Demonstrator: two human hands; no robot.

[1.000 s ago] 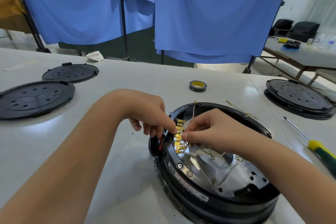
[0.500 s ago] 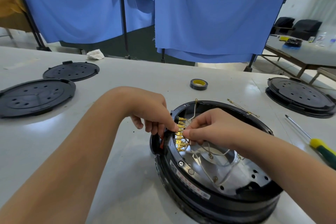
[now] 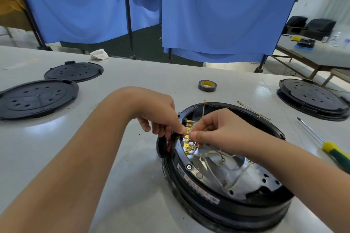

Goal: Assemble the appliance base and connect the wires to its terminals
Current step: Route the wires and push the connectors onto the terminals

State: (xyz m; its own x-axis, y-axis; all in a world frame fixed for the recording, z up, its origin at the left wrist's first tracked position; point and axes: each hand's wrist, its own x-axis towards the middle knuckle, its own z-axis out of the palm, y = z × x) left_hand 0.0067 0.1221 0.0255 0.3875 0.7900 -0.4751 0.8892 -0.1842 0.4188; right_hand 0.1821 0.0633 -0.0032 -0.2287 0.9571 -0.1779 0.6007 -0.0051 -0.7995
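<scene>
Item: round black plastic appliance base (image 3: 223,193), open side up on the white table (image 3: 132,185), directly before you, right of centre.

Terminals: column of gold-coloured brass spade terminals (image 3: 188,138) on the base's left inner rim; the column's long axis ran near-to-far, tabs pointing right, toward the base's middle.

Hands: your left hand (image 3: 159,113) curled at the rim, fingertips at the column from the left; what it gripped could not be told. Your right hand (image 3: 217,132) pinched a thin white wire (image 3: 214,174) end, meeting the terminals from the right.

Nearer hand: both touching; you likely needed a leftward push.
</scene>
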